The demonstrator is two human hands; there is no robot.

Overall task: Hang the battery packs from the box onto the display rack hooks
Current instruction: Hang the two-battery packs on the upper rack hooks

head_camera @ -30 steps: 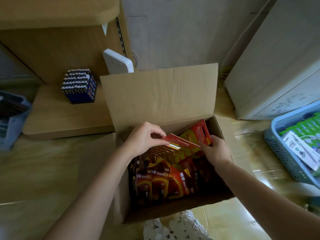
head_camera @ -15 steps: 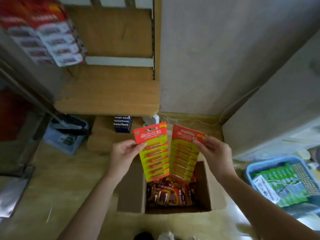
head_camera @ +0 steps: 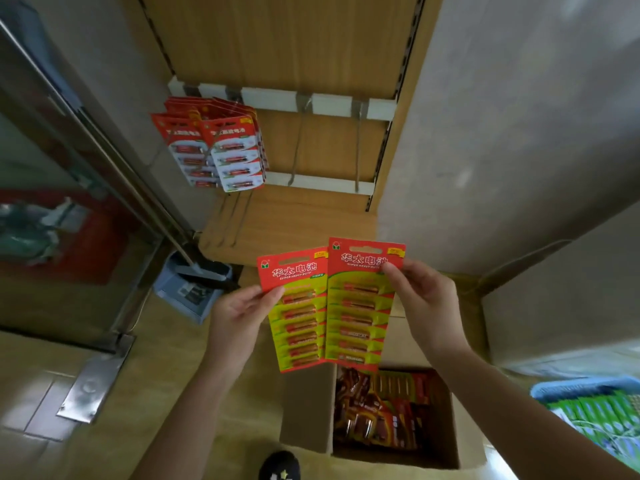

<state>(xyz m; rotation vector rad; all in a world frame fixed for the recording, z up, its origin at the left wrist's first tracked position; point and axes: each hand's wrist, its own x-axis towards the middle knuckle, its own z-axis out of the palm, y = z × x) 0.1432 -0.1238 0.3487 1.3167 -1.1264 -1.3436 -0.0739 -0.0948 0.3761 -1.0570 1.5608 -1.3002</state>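
Stock as I see it through the head camera:

1. Battery cards in hand: I count two. The left battery card [head_camera: 298, 327] and the right battery card [head_camera: 360, 306] are red-headed with yellow-green bodies. Each carries a column of batteries lying crosswise, too soft in focus for a sure count. They are held upright side by side, inner edges overlapping, above the box and below the rack.
2. Left grip [head_camera: 239, 313]: closed on the left battery card, pinching its left edge just under the red header, thumb on the front.
3. Right grip [head_camera: 420, 303]: closed on the right battery card, pinching its right edge beside the header.
4. Cardboard box [head_camera: 306, 407]: one, open, on the floor under the hands, with loose battery packs [head_camera: 381, 410] heaped inside. I cannot tell how many.
5. Display rack [head_camera: 277, 46]: one wood-backed panel with two white rails.
6. Hung packs [head_camera: 214, 147]: two bunches side by side at the left of the upper rail. These are red and white cards, and I cannot tell how many are in each bunch.
7. Wire hooks: two, [head_camera: 298, 140] and [head_camera: 357, 147], to the right of the hung packs.
8. Blue basket [head_camera: 540, 389]: one, at the right edge, holding green packets.
9. Blue dustpan [head_camera: 187, 289]: one, on the floor at the left.
10. Dark shoe [head_camera: 280, 465]: one, at the bottom edge.
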